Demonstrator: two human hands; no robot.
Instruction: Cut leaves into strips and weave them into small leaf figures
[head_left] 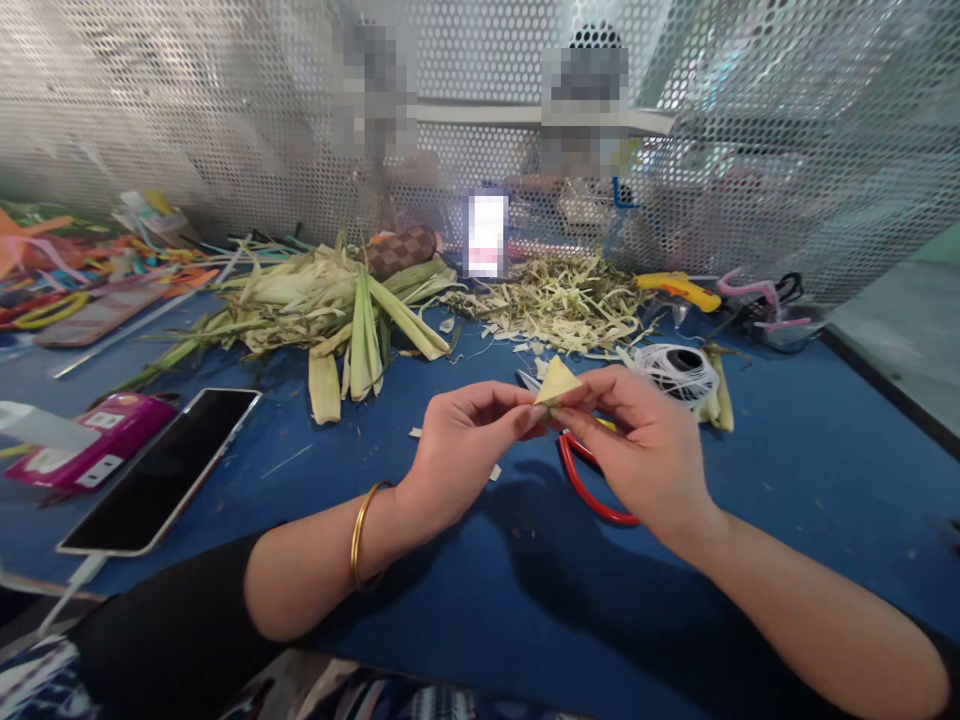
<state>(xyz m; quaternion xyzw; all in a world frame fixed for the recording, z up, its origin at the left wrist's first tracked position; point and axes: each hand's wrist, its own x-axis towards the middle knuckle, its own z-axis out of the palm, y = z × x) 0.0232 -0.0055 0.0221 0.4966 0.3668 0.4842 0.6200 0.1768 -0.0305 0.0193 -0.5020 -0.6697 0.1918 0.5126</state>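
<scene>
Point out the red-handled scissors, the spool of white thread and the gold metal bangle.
Red-handled scissors (584, 496): head view, on the lower red handle loop.
Spool of white thread (658, 374): head view, on the wound thread.
Gold metal bangle (358, 533): head view, on the band's outer side.

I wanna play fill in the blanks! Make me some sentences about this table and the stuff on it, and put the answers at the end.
1. The left hand and right hand hold a pale leaf piece that shows a three-cornered shape, a ____.
2. The gold bangle is on the person's ____ wrist.
3. The scissors' handle loop is coloured ____.
4. The tabletop is coloured ____.

Missing words: triangle; left; red; blue
</scene>
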